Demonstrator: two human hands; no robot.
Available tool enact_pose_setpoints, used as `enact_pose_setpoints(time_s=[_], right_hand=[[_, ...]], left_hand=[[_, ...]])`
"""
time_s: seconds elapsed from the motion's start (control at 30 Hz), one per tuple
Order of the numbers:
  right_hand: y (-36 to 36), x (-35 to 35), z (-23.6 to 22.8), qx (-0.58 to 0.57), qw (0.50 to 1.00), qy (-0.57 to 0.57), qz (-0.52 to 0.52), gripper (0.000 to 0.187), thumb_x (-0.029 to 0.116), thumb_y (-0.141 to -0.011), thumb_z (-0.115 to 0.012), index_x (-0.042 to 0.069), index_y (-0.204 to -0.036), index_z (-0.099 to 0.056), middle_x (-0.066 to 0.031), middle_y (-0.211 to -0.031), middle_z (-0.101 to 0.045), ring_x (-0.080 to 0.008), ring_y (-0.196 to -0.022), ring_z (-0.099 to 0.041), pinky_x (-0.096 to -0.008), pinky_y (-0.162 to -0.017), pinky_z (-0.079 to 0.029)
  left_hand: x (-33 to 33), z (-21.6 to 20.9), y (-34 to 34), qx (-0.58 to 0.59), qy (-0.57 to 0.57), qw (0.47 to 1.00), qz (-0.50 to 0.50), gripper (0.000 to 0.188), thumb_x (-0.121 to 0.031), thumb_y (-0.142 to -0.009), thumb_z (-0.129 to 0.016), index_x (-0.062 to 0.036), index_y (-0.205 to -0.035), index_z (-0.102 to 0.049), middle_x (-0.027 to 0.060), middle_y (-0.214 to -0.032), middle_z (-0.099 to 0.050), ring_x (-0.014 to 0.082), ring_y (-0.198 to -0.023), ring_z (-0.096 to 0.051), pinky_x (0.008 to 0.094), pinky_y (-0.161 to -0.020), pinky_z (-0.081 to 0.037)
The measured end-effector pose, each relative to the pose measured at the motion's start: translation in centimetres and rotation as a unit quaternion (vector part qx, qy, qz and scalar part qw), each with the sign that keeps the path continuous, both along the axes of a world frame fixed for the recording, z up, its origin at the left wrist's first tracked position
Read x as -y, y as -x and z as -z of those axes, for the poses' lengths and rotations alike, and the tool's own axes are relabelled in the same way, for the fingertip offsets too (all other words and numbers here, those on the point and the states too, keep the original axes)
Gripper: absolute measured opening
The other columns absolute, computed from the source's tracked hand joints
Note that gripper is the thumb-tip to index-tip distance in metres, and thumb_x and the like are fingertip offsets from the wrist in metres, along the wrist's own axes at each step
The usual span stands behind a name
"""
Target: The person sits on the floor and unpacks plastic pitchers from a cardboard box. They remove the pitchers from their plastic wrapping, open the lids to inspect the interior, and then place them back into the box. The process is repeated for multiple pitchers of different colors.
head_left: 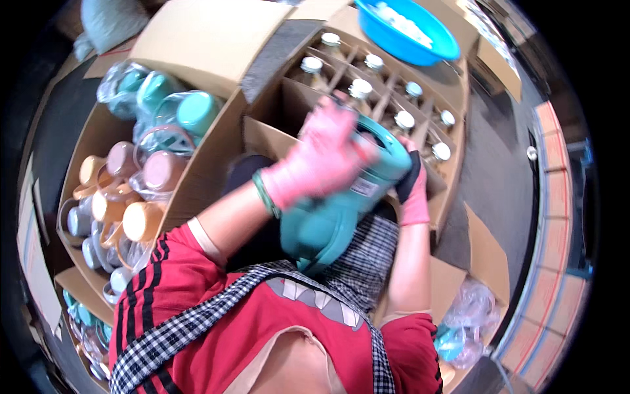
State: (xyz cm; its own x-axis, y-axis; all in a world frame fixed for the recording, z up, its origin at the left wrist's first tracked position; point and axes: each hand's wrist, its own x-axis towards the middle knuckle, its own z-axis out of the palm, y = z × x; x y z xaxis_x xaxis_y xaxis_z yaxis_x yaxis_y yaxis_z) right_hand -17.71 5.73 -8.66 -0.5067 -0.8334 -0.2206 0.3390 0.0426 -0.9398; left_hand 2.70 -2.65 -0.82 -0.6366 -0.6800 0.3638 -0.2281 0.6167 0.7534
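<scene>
A large teal jug (374,184) with a pale printed label lies tilted over my lap, its open rim towards the upper right. My right hand (415,187), in a pink and black glove, grips the jug by its rim end. Over the jug's mouth is my left hand (318,154), in a pink glove with a green band at the wrist. Its fingers are bent near the rim and smeared by motion, so I cannot tell whether they hold anything. Just beyond both hands stands a divided carton (272,136) with several white-capped containers (359,88) in its compartments.
At left, an open carton (187,190) holds several teal, pink, orange and grey handled cups (164,169), some bagged. A blue basin (410,49) with white pieces rests at the far right. Bagged items (469,315) sit in a box at lower right. Stacked cartons (548,262) line the right side.
</scene>
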Motion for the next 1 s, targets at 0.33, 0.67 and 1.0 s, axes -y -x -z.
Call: enact_pose_setpoints(time_s=[0.33, 0.67, 1.0], right_hand=[[0.0, -1.5, -1.1, 0.09, 0.991, 0.033, -0.096, 0.064, 0.051, -0.086, -0.032, -0.001, -0.123, -0.033, -0.0137, -0.119, -0.044, -0.0243, -0.106, -0.046, -0.0356, -0.091, -0.037], [-2.7, -1.9, -2.0, 0.084, 0.996, 0.036, 0.003, 0.059, 0.047, -0.089, -0.029, -0.001, -0.124, -0.034, -0.0149, -0.123, -0.039, -0.0238, -0.107, -0.046, -0.0361, -0.088, -0.039], [-3.5, 0.5, -7.4, -0.098, 0.979, 0.176, 0.031, 0.062, 0.05, -0.089, -0.021, 0.0, -0.12, -0.039, -0.0102, -0.116, -0.046, -0.0196, -0.107, -0.043, -0.0326, -0.094, -0.032]], left_hand=[[-0.9, -1.8, -0.5, 0.02, 0.115, 0.992, 0.046, 0.049, -0.046, -0.074, -0.051, 0.0015, -0.087, -0.052, 0.0267, -0.108, -0.044, 0.0415, -0.105, -0.043, 0.0486, -0.086, -0.037], [-2.2, -0.8, -0.9, -0.034, 0.122, 0.992, -0.01, 0.055, -0.047, -0.072, -0.05, 0.0011, -0.1, -0.049, 0.0238, -0.111, -0.043, 0.0392, -0.109, -0.039, 0.0452, -0.09, -0.033], [-0.7, -1.7, -2.3, -0.074, 0.223, 0.971, 0.046, 0.07, -0.035, -0.056, -0.071, -0.0066, -0.116, -0.046, 0.0199, -0.117, -0.04, 0.0392, -0.113, -0.034, 0.0465, -0.097, -0.026]])
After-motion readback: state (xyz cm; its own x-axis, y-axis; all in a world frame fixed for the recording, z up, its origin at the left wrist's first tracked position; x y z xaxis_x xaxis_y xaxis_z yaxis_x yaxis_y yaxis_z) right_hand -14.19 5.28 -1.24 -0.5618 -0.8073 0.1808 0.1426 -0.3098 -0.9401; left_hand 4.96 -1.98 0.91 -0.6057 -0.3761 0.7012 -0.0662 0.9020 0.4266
